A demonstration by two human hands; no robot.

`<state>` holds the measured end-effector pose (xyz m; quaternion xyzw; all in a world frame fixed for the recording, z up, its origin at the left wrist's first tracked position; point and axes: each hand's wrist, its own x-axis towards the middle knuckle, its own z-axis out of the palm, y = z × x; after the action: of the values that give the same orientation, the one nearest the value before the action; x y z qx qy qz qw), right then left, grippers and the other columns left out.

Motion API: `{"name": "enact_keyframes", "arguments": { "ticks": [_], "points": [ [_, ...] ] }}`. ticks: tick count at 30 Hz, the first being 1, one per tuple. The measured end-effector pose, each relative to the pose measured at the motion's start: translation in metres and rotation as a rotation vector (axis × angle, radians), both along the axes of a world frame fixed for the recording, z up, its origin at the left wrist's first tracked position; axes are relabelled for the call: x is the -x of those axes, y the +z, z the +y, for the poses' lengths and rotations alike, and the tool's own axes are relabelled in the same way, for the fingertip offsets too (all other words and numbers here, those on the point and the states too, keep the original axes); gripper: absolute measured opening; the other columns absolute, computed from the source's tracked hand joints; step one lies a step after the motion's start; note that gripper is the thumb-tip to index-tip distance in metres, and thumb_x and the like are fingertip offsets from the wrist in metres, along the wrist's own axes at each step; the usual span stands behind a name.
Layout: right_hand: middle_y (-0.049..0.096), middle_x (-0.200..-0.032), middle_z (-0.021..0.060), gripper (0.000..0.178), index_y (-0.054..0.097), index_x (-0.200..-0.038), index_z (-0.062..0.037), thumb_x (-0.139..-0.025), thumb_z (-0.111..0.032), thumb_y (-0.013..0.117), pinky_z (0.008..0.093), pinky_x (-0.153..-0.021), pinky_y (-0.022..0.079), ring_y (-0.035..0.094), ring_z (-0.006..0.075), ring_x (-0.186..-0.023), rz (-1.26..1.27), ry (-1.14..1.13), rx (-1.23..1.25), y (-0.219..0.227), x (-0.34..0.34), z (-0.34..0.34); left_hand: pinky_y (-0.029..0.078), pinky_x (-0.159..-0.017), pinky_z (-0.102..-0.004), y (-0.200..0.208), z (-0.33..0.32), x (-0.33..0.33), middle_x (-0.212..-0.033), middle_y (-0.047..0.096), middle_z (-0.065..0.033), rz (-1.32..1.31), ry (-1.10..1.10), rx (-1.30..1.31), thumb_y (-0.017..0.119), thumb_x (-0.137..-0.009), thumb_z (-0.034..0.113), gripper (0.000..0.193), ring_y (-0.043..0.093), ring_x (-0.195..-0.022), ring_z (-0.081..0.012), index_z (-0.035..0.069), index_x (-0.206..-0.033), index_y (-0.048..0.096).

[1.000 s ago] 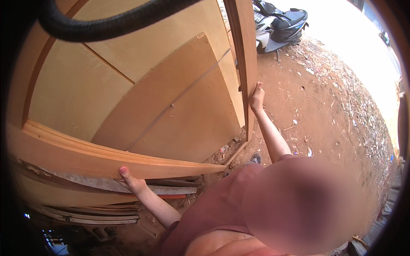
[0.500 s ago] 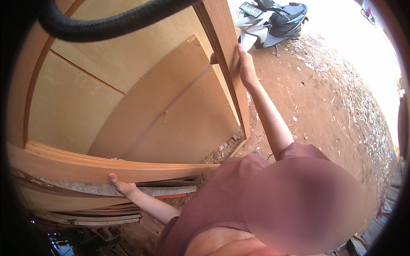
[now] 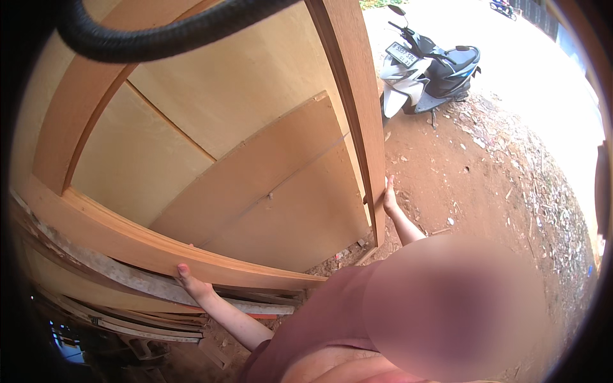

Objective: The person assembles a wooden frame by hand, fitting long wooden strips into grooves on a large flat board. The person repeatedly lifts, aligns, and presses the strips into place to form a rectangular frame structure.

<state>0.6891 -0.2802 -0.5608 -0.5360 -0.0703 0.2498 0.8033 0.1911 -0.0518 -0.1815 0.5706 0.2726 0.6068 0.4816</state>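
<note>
A large wooden frame (image 3: 365, 102) stands tilted before me, with a long side at the right and a lower rail running toward the left. My left hand (image 3: 196, 287) is wrapped round the lower rail, its thumb on the outer face and a fingertip just showing over the inner edge. At the right side piece, low down near the corner, my right hand (image 3: 390, 199) clasps the wood with its thumb on the outside; most of its fingers are behind the piece. Through the opening shows a brown board (image 3: 274, 185) leaning against pale panels (image 3: 236, 83).
Stacked planks and strips (image 3: 153, 329) lie below the rail at the left. A white and black scooter (image 3: 424, 76) stands at the far right on brown dirt (image 3: 472, 198) strewn with chips. A black ribbed tube (image 3: 185, 41) crosses the top.
My right hand has slid down the side piece, closer to me. The left hand keeps its hold on the rail. The whole view has shifted, with the scooter now lower and further right.
</note>
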Motion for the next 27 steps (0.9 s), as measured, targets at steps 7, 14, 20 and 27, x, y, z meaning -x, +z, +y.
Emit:
{"name": "enact_keyframes", "arguments": {
  "ticks": [7, 14, 20, 27],
  "points": [
    [0.055, -0.15, 0.0206, 0.11, 0.044, -0.153, 0.0065, -0.098, -0.083, 0.01, 0.0378, -0.125, 0.022, 0.049, 0.0276, -0.141, -0.278, 0.342, -0.333, 0.266, -0.061, 0.039, 0.046, -0.108, -0.0456, -0.001, 0.024, -0.01, -0.138, 0.058, -0.0204, 0.03, -0.005, -0.018, 0.075, -0.088, 0.06, 0.093, 0.056, -0.128, -0.0313, -0.004, -0.148, 0.043],
    [0.047, -0.154, 0.027, 0.111, 0.034, -0.156, 0.0097, -0.098, -0.083, 0.015, 0.0387, -0.122, 0.028, 0.042, 0.0307, -0.146, -0.342, 0.524, -0.198, 0.366, -0.089, 0.059, 0.034, -0.119, -0.0469, -0.002, 0.044, -0.013, -0.158, 0.038, -0.0171, 0.02, 0.04, 0.005, 0.083, -0.081, 0.058, 0.113, 0.039, -0.144, -0.0306, 0.0, -0.16, 0.026],
    [0.048, -0.156, 0.02, 0.105, 0.039, -0.157, 0.0004, -0.098, -0.082, 0.011, 0.04, -0.125, 0.022, 0.042, 0.029, -0.147, 0.037, 0.347, 0.025, 0.125, -0.037, 0.034, 0.033, -0.119, -0.0467, -0.003, 0.045, -0.018, -0.158, 0.038, -0.0171, 0.004, 0.022, 0.052, 0.085, -0.081, 0.055, 0.111, 0.038, -0.144, -0.0305, 0.0, -0.158, 0.026],
    [0.073, -0.118, 0.0157, 0.104, 0.061, -0.131, 0.0062, -0.098, -0.083, 0.02, 0.034, -0.102, 0.046, 0.068, 0.0242, -0.104, -0.213, 0.312, -0.374, 0.189, -0.068, 0.048, 0.032, -0.12, -0.046, 0.007, 0.028, -0.027, -0.158, 0.038, -0.0167, -0.021, -0.026, -0.007, 0.086, -0.08, 0.053, 0.112, 0.038, -0.144, -0.0299, -0.001, -0.158, 0.026]
  ]
}}
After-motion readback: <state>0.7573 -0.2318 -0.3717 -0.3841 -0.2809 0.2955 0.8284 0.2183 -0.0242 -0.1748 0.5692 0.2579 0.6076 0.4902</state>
